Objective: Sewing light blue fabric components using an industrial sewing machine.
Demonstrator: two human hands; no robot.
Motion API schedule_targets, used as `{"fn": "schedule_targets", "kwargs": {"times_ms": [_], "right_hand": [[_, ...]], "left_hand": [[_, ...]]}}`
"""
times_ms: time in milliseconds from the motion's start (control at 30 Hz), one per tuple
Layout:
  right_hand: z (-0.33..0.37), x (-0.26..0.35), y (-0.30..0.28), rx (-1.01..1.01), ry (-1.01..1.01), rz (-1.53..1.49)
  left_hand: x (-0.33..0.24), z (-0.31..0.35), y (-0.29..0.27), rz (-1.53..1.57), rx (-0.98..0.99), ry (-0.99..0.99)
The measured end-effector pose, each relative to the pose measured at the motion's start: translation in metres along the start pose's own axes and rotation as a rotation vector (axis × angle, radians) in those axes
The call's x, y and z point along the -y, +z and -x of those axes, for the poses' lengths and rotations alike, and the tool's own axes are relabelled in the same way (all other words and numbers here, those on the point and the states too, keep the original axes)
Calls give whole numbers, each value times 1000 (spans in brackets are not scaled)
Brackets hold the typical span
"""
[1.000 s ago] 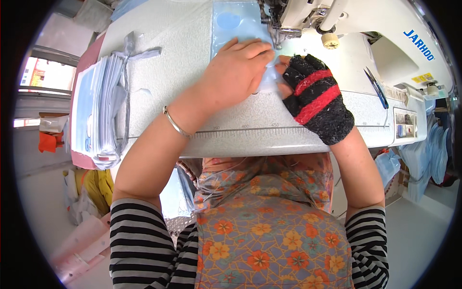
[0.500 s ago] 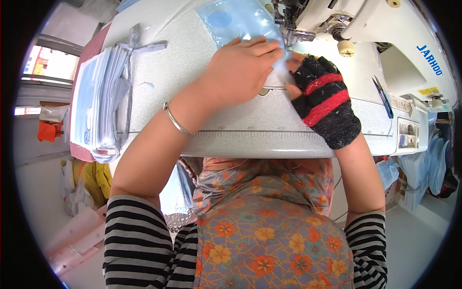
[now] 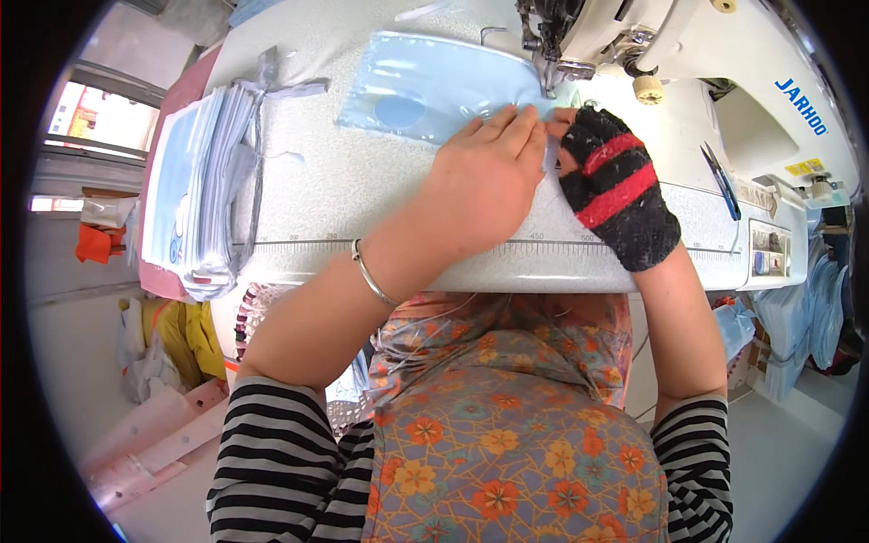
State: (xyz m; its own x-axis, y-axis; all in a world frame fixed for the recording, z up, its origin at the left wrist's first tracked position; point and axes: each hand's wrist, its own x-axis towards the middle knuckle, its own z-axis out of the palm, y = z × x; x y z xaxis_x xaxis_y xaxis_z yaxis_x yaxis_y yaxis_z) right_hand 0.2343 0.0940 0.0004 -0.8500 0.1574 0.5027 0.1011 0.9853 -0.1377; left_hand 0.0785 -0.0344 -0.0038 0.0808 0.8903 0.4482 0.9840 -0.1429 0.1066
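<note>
A light blue, glossy sheet-like piece (image 3: 425, 86) with a rounder blue patch lies on the sewing machine bed, its right end by the presser foot (image 3: 549, 83). My bare left hand (image 3: 489, 181), a bangle on its wrist, rests flat on the piece's near right part, fingers stretched toward the foot. Just right of it, my right hand (image 3: 611, 185) wears a black and red fingerless glove. Its fingers are bent in, with bare fingertips closed at the piece's right edge, close to the needle area. The very edge is partly hidden by both hands.
The white sewing machine (image 3: 724, 63) stands over the table's right side. Scissors-like snips (image 3: 721, 181) lie to the right, beside a small compartment tray (image 3: 769, 252). A tied stack of blue-and-white pieces (image 3: 195, 185) sits at left. A ruler strip (image 3: 434, 244) runs along the front edge.
The light blue piece has swung round, now lying lengthwise to the left of the presser foot. My left hand has moved nearer and slightly right; my right hand has shifted only a little.
</note>
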Motion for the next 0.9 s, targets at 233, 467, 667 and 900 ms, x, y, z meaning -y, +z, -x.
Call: {"fn": "schedule_targets", "kwargs": {"times_ms": [233,467,667,900], "right_hand": [[3,2,2,-16,101,-59],[2,-3,8,-72,72,-36],[-2,-4,11,-81,124,-59],[-1,-8,12,-121,197,-80]], "left_hand": [[-5,-5,-1,94,-44,-14],[12,-20,5,105,-116,10],[30,-33,13,101,-107,27],[54,-36,13,156,-135,12]]}}
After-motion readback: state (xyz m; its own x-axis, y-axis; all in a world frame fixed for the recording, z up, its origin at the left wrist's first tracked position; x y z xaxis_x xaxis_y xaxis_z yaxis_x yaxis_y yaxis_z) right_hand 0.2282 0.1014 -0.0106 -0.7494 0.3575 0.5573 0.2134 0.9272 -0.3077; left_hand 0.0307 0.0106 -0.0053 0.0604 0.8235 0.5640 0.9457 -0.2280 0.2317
